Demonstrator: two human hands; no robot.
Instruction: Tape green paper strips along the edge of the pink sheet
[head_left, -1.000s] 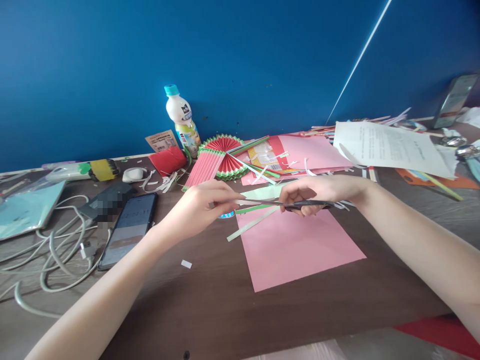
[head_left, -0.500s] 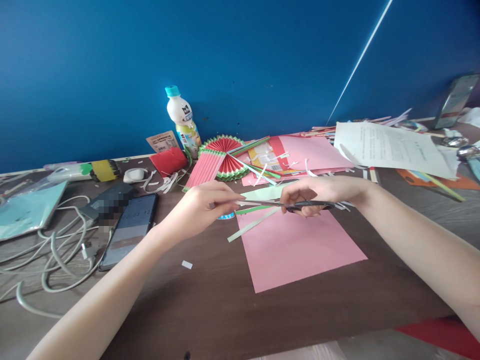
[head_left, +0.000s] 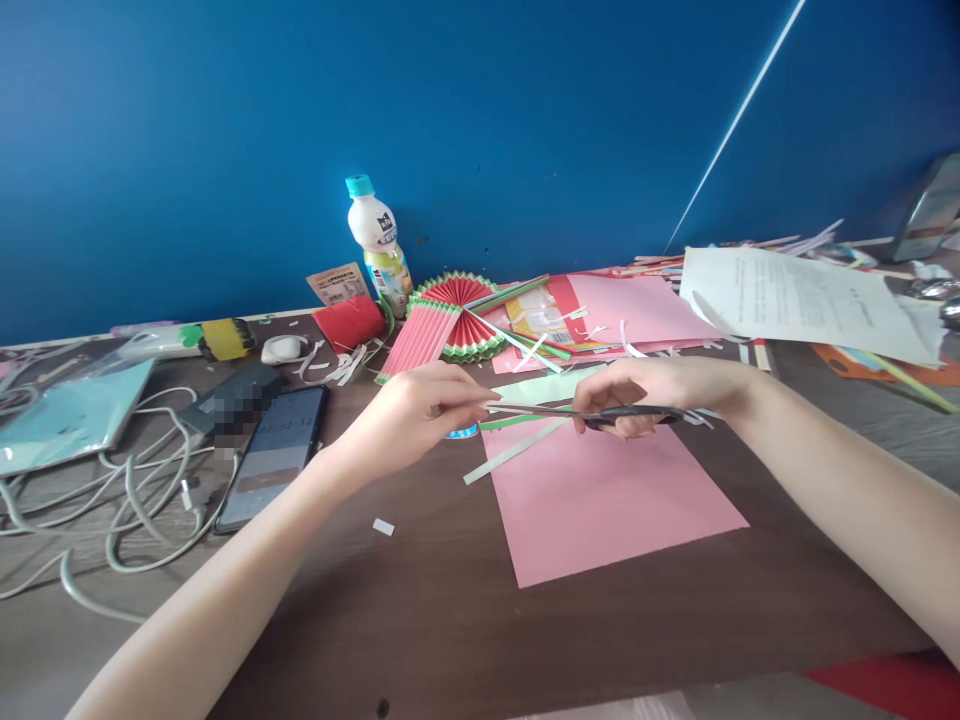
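My left hand [head_left: 409, 415] is closed in a pinch on the end of a thin pale green paper strip [head_left: 525, 418] held above the table. My right hand [head_left: 637, 390] is wrapped round the handles of dark scissors [head_left: 592, 412], whose blades point left along the strip toward my left fingers. Below the scissors a cut pale strip [head_left: 514, 452] hangs down onto a pink paper sheet [head_left: 607, 500] lying on the brown table [head_left: 420, 600]. A light green paper [head_left: 544, 385] lies just behind my hands.
A phone [head_left: 274, 455], a dark case and white cables [head_left: 127, 500] lie at the left. At the back stand a bottle [head_left: 379, 245], a pleated red-green paper fan [head_left: 450, 320], pink sheets [head_left: 630, 305] and a printed white sheet [head_left: 802, 300]. Paper scraps are scattered about.
Both hands keep the same grip and pose. The view has shifted slightly, so everything sits a little further right in the picture.
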